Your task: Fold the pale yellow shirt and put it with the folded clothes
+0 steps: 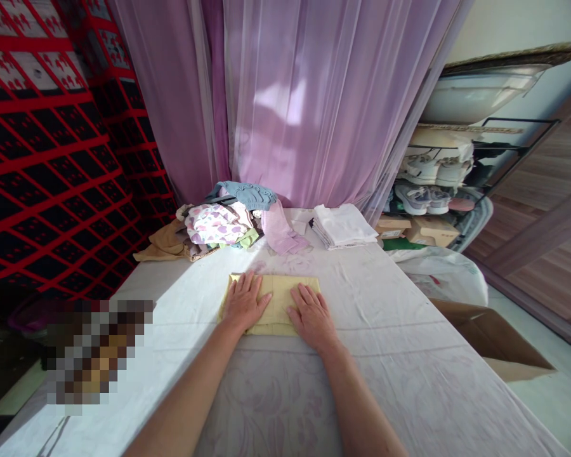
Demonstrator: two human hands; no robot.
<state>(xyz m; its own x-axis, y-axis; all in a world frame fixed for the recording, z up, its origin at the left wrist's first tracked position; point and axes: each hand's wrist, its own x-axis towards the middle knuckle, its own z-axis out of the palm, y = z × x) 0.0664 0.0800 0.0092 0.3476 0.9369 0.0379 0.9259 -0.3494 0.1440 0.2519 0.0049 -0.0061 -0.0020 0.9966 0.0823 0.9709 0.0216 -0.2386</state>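
Observation:
A yellow cloth [276, 304], folded into a flat rectangle, lies on the covered table [276, 387]. My left hand [242, 301] rests flat on its left part, fingers stretched out and thumb apart. On the right part lies my right hand [311, 314], also flat with fingers extended. Neither hand grips the cloth. Beyond it stands a loose heap of clothes [219, 223], with a blue garment on top and a pink piece hanging down its right side. To the right of the heap is a neat stack of folded clothes [345, 225], white on top.
Purple curtains [304, 95] hang behind the table. On the right are a rack with shoes [426, 198], an open cardboard box [495, 336] and a plastic bag [442, 273]. A red-and-black patterned cover [42, 152] rises at the left. A pixelated patch hides something on the table's left.

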